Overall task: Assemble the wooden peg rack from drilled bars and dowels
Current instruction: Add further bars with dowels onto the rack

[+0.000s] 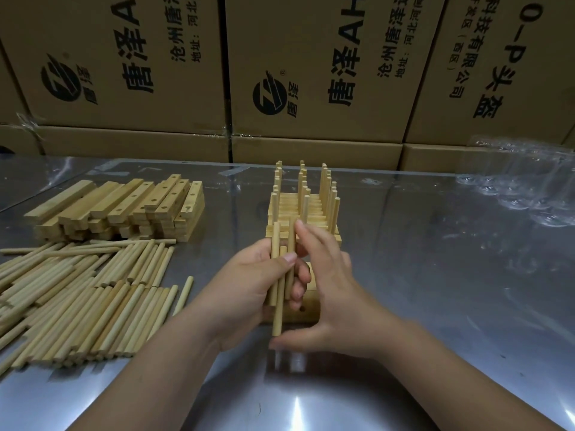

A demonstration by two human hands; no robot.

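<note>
My left hand (249, 284) grips a small bunch of wooden dowels (278, 293), held upright over the table's middle. My right hand (329, 290) reaches in from the right, its fingers touching the tops of those dowels and its thumb stretched out below them. Behind both hands lies a drilled bar (306, 309), mostly hidden. Farther back stands a row of finished peg racks (303, 206) with dowels pointing up.
A pile of loose dowels (77, 300) covers the table's left side. Behind it is a stack of drilled bars (124, 206). Crumpled clear plastic (522, 188) lies at the far right. Cardboard boxes (311, 73) wall off the back of the shiny table (435, 275).
</note>
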